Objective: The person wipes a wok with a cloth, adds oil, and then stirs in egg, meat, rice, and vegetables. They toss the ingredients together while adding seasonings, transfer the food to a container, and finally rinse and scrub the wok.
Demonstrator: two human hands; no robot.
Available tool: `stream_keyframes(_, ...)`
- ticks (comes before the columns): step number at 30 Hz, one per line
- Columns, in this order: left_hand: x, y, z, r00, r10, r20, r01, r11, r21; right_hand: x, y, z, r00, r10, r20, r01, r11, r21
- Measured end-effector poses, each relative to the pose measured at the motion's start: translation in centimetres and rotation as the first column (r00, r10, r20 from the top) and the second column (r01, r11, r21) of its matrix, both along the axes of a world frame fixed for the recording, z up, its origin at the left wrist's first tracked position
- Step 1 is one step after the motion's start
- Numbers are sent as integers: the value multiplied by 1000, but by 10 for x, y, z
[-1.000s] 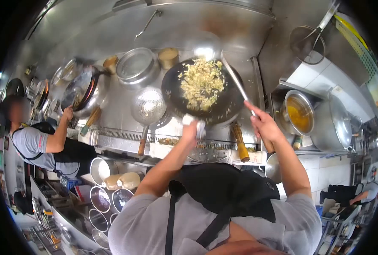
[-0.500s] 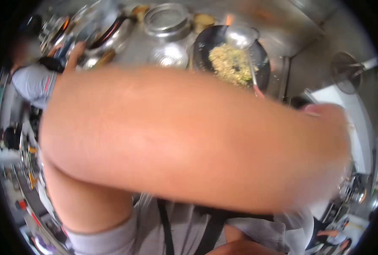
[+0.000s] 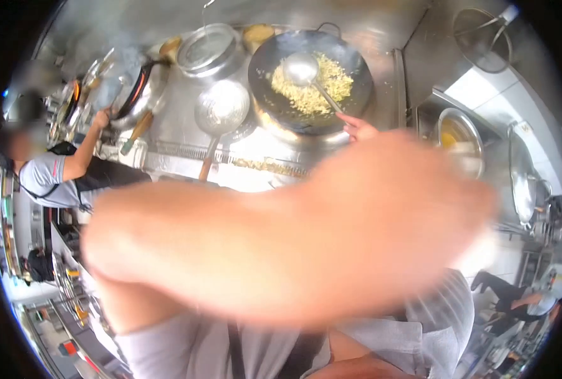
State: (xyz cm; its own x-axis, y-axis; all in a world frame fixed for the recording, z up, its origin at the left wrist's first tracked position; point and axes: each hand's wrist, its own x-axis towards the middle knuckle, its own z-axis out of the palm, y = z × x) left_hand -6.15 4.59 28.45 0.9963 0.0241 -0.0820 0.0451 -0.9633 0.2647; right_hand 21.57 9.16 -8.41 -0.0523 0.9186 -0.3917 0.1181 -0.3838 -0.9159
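My left forearm sweeps across the view close to the camera, and my left hand (image 3: 429,196) at its right end is too smeared to show its fingers. Beyond it, my right hand (image 3: 360,129) is partly hidden by the left one, with its fingers closed around the handle of a ladle (image 3: 301,69). The ladle's round metal bowl rests on or just over pale yellow, crumbly food (image 3: 322,82) that looks like fried rice. That food lies in a large dark wok (image 3: 265,85) on the stove.
Left of the wok are a perforated strainer (image 3: 223,107) and a metal pot (image 3: 208,50). A steel bowl (image 3: 448,120) stands at right, below a hanging mesh skimmer (image 3: 483,41). At left a co-worker (image 3: 44,174) holds a pan (image 3: 135,91).
The left arm has swung lower in view, uncovering the right hand on the ladle handle. The ladle bowl has shifted from the wok's far right side onto the food. The view has turned slightly.
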Motion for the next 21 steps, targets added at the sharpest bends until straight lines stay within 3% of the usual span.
stream_keyframes(1,-4,5,-21,1000,30,5,-29,998,-53,-3,11,15,987,43,154,-35,998,-52)
stream_keyframes(2,-13,10,-44,997,81,5,-80,989,-124,-21,-4,48,923,45,381,-53,999,10)
stream_keyframes(4,-42,32,-110,979,199,44,-179,945,-274,-25,-37,81,971,-13,238,15,1000,-5)
stream_keyframes(5,-50,48,-138,950,277,-143,-309,894,-324,-27,-52,82,971,-14,241,13,1000,5)
stream_keyframes(7,-67,78,-206,826,484,-290,-562,754,-342,-26,-70,83,996,-46,73,52,995,-86)
stream_keyframes(8,-75,98,-252,806,549,-222,-589,702,-399,-19,-65,66,996,-39,77,45,995,-85)
stream_keyframes(10,-80,117,-311,776,611,-156,-603,646,-468,5,-46,12,984,-140,-105,114,968,-225)
stream_keyframes(12,-71,128,-339,521,819,-240,-715,265,-647,19,-24,18,988,-92,-127,68,980,-185)
stream_keyframes(13,-64,141,-361,519,825,-224,-709,268,-652,13,-13,41,988,-132,78,140,984,-112)
stream_keyframes(14,-57,150,-388,409,838,-360,-525,-107,-845,1,-8,60,945,-187,270,204,978,-37)
stream_keyframes(15,-48,154,-401,345,784,-515,-229,-462,-857,-13,-1,77,897,-254,363,281,959,-24)
stream_keyframes(16,-36,156,-395,346,785,-513,-220,-464,-858,-13,14,64,895,-250,370,277,961,-22)
stream_keyframes(17,-24,157,-383,265,773,-576,-186,-545,-817,-26,29,59,784,-277,555,249,960,126)
stream_keyframes(18,-14,161,-376,185,749,-636,-141,-620,-771,-28,34,60,823,-291,487,280,955,97)
stream_keyframes(19,-7,175,-394,259,703,-662,-124,-656,-745,-45,36,84,855,-309,417,311,948,66)
stream_keyframes(20,-2,179,-398,256,700,-666,-113,-663,-740,-52,28,91,855,-297,425,301,952,61)
stream_keyframes(21,0,180,-403,300,692,-657,-102,-661,-743,-59,20,91,920,-247,304,250,968,28)
